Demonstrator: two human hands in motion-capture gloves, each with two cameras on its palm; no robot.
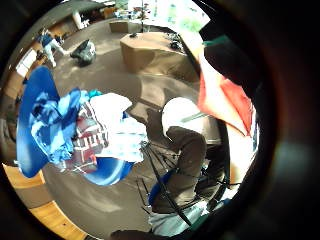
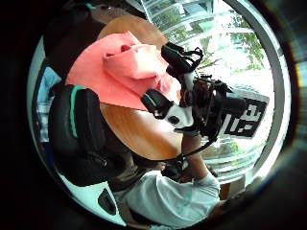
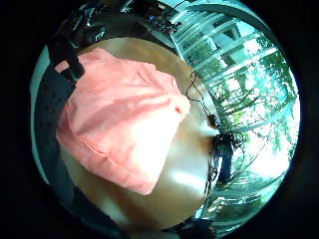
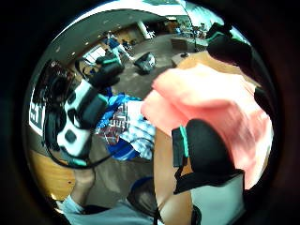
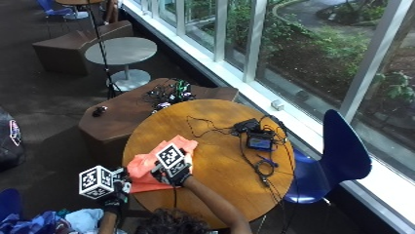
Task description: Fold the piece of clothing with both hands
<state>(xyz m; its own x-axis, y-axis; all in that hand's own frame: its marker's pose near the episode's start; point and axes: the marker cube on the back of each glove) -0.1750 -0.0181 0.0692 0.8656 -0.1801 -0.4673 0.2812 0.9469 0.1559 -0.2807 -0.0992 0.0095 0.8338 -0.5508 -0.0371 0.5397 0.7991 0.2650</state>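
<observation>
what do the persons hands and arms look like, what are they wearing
Both the left hand and the right hand wear black gloves, with teal trim and white plastic housings visible in the palm views. Both forearms are bare. A light short sleeve shows at the shoulder in the left thumb side palm view.

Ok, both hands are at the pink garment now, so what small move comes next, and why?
Probably carry the left hand with its held edge across toward the right hand. The pink garment lies bunched at the edge of the round table, with the right hand resting on it as an anchor.
</observation>
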